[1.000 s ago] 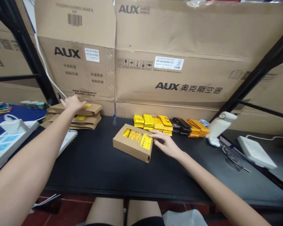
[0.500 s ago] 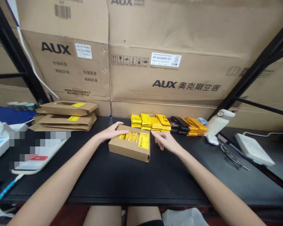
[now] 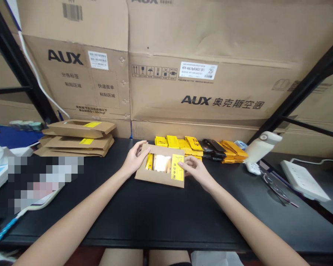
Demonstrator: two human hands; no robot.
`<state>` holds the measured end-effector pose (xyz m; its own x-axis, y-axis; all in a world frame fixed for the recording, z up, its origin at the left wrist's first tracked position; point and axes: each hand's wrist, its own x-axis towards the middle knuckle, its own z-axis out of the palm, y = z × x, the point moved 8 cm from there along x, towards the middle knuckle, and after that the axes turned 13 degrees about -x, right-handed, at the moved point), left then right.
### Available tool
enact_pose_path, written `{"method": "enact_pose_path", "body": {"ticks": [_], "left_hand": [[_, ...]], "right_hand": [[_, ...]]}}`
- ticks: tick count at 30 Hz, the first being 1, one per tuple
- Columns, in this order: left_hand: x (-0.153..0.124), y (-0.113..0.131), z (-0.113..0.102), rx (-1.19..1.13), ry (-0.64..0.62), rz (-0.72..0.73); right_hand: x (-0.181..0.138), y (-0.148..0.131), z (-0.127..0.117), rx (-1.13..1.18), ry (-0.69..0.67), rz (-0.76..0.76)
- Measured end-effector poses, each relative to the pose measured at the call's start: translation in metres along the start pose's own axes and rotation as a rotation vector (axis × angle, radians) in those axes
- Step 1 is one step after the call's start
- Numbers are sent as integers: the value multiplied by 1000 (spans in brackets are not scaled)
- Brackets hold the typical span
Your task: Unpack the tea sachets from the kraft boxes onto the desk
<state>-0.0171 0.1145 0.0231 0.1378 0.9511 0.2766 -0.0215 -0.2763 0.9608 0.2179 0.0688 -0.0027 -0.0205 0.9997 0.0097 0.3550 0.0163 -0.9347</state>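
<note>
A brown cardboard box (image 3: 159, 181) with a clear window and a yellow label is tilted up between my two hands, its top face turned toward me. Yellow packets show through the window, which glares white in its middle. My left hand (image 3: 135, 158) grips the box's left side, thumb on the upper left corner. On the right side, my right hand (image 3: 196, 170) holds it with the thumb on the label and the other fingers behind. Just behind the box stand piles of yellow packets (image 3: 192, 145).
Black packets (image 3: 213, 147) and orange packets (image 3: 233, 150) lie right of the yellow ones. A white bottle (image 3: 263, 146), glasses (image 3: 277, 188) and a power strip (image 3: 305, 179) are at the right. Stacked cardboard boxes (image 3: 77, 138) and a blurred-out phone (image 3: 41, 207) lie at the left.
My right hand has moved onto the box's right side and now holds it. The box has been tilted up toward me, and the left hand's grip has shifted along the left edge.
</note>
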Motion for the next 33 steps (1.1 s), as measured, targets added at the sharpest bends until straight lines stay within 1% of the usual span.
{"method": "enact_pose_path", "body": {"ticks": [2,6,8,10,12,13,14,17,22,26,29,33], "left_hand": [[-1,3,2,-41,-10,-13],[-1,-1,4,-154,-95,-125],[-1,-6,3,-243,-138,-205],[-5,-14,8,-344,-257,-335],[-13,-19,16,-408,-420,-455],[-16,-20,19,-421,-480,-483],[-18,-20,20,-432,-510,-487],[-16,-17,18,-478,-488,-436],[-12,-15,19,-517,-471,-376],[-13,-15,20,-523,-477,-378],[-13,-14,21,-529,-451,-383],[-11,-13,18,-480,-362,-358]], "right_hand": [[3,3,-3,115,18,33],[5,7,-6,250,17,77],[5,8,-7,290,21,89],[5,9,-11,314,54,88],[6,9,-16,318,101,77],[6,9,-18,315,118,72],[6,9,-19,312,126,65],[7,7,-19,308,99,51],[8,2,-14,313,-45,36],[7,-2,-11,294,-144,23],[7,-3,-11,292,-163,29],[7,-2,-10,336,-138,48]]}}
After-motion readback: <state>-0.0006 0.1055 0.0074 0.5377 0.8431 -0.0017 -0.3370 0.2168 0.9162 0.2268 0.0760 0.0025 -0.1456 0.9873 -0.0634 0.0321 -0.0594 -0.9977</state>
